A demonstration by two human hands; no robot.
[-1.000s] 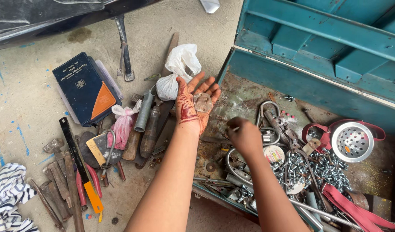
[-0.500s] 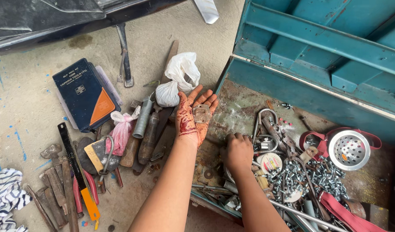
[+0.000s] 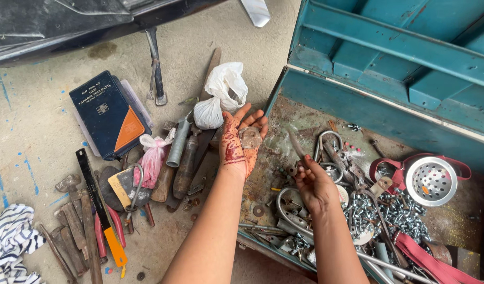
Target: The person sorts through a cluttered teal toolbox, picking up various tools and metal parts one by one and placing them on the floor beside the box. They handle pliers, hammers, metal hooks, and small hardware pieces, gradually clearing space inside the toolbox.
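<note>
The left hand (image 3: 241, 138) lies palm up over the left edge of the teal metal toolbox (image 3: 357, 100), its fingers spread and released. A small rusty padlock (image 3: 250, 137) rests flat on the palm at the base of the fingers, held by nothing but its own weight; the fingertips reach past it toward the far side.

The right hand (image 3: 316, 184) is to the right of it and nearer, above the toolbox floor. Its fingers are pinched around the lower end of one thin metal rod (image 3: 296, 143), which slants up and to the left, its free tip pointing toward the padlock but well apart from it. What kind of tool the rod is cannot be told from this view.

Inside the toolbox, to the right of the right hand, lies a heap of loose screws (image 3: 394, 210), too many to count, and one round perforated strainer (image 3: 431, 180) ringed by a red strap.

On the concrete floor to the left are two tied plastic bags, one white bag (image 3: 219, 94) far and one pink bag (image 3: 152, 158) nearer, one dark blue tool case (image 3: 107, 113), one hacksaw blade with a yellow end (image 3: 101, 208), and one striped cloth (image 3: 10, 242) at the near left corner.
</note>
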